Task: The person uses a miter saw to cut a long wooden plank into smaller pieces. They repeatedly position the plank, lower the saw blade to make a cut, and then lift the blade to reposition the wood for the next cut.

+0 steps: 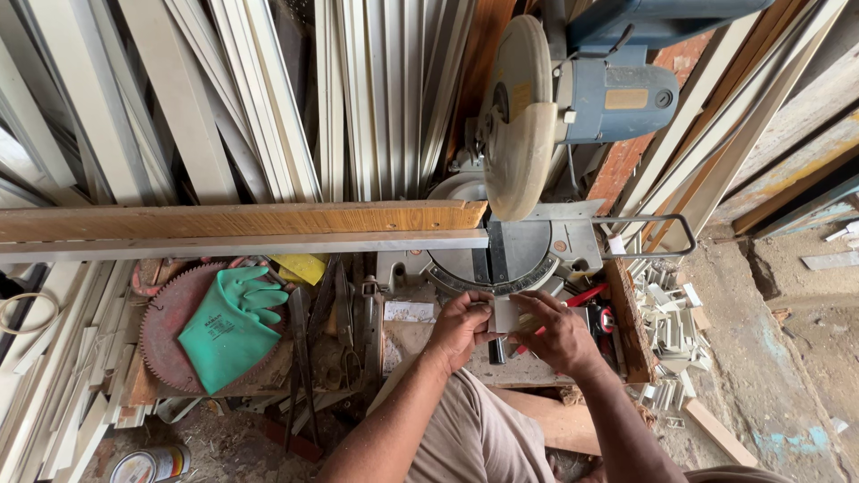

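Seated before a mitre saw, a person holds a short white offcut in both hands, just in front of the saw's turntable. The left hand wraps the piece's left edge, its fingers pinching it; the right hand closes over the other side, fingers curled on the piece. The offcut is lifted clear of the table, turned toward the face as if being checked.

The saw head is raised, its guard over the blade. A long pale strip lies along the wooden fence board, its end stopping at the blade slot. The step in hand looks like inspection of a cut piece, between cuts; any further cut would call for one hand freed to steady stock against the fence, well away from the blade.

To the left, a green glove rests on a spare saw blade, beside pliers and other hand tools. More white offcuts are heaped to the right, and long profiles lean behind the saw.
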